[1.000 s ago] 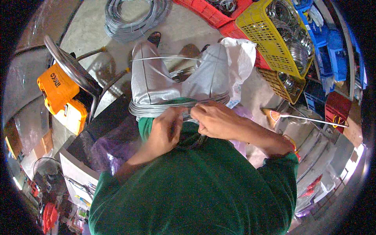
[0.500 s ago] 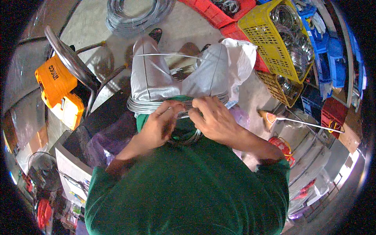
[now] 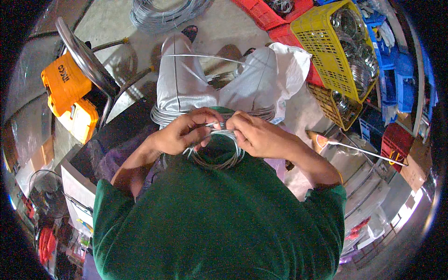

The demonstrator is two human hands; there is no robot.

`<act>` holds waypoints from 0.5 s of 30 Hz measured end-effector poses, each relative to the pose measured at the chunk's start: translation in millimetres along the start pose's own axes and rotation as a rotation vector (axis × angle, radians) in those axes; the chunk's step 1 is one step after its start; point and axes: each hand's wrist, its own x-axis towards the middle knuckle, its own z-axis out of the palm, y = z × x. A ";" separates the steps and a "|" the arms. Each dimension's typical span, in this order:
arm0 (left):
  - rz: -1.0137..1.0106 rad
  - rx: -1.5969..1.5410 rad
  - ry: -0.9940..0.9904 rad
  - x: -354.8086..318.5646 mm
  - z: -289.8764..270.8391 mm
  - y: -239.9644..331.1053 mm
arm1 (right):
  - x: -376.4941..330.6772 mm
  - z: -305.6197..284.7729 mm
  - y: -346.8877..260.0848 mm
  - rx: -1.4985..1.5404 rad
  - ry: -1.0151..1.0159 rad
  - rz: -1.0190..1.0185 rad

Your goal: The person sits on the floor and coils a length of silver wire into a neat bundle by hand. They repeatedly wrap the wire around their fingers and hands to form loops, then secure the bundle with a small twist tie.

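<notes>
A small coil of silvery wire [image 3: 237, 157] hangs in front of my green shirt, its top held between my two hands. My left hand [image 3: 182, 133] pinches the coil's upper left side with curled fingers, and a few wire ends stick out below it. My right hand [image 3: 259, 135] grips the upper right side with bent fingers. Just beyond, a larger coil of grey wire [image 3: 163, 115] lies across my lap, its middle hidden behind my hands. A single strand of wire [image 3: 205, 57] stretches over my knees.
A big wire coil [image 3: 168, 21] lies on the floor ahead. Yellow crates [image 3: 317, 51] of coiled wire and red crates [image 3: 261, 14] stand ahead right, with blue bins [image 3: 403, 84] beyond. A brush with a white handle [image 3: 368, 151] is at right; an orange case [image 3: 65, 84] is at left.
Both hands have turned and the small coil has come up into clearer view, its ring now facing me. My left hand has shifted left and up a little.
</notes>
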 end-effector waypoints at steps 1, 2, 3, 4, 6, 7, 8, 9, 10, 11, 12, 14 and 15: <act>-0.024 -0.021 0.009 0.3 0.6 0.4 | 0.8 -1.7 0.2 0.022 -0.015 0.008; -0.031 -0.044 0.018 0.5 1.1 1.1 | 1.6 -3.5 0.7 0.045 -0.029 0.017; -0.026 -0.058 0.025 1.3 2.1 1.9 | 1.8 -5.0 1.3 0.068 -0.032 0.018; -0.065 -0.077 0.039 2.1 3.3 2.9 | 1.7 -6.0 1.8 0.070 -0.041 0.044; -0.124 -0.100 0.062 3.3 5.2 5.6 | 1.5 -7.2 3.2 0.078 -0.030 0.073; -0.154 -0.034 0.058 3.2 5.9 7.2 | 1.5 -7.2 3.9 0.096 -0.044 0.095; -0.184 0.030 0.054 2.9 6.2 9.0 | 1.4 -6.9 4.5 0.112 -0.052 0.107; -0.211 0.096 0.051 2.8 6.0 10.6 | 1.7 -6.4 5.1 0.127 -0.062 0.117; -0.196 0.179 0.043 2.8 5.9 11.8 | 2.0 -5.3 5.3 0.113 -0.039 0.097; -0.179 0.264 0.038 3.4 4.9 12.8 | 2.3 -4.3 5.1 0.098 -0.016 0.075; -0.162 0.351 0.033 4.3 4.1 13.3 | 2.6 -3.2 4.7 0.080 0.004 0.059; 0.005 0.471 0.040 7.0 3.0 12.8 | 2.5 -1.5 3.2 0.019 0.021 0.025; 0.089 0.530 0.041 7.8 3.4 12.1 | 1.9 -1.0 2.0 -0.010 0.029 0.015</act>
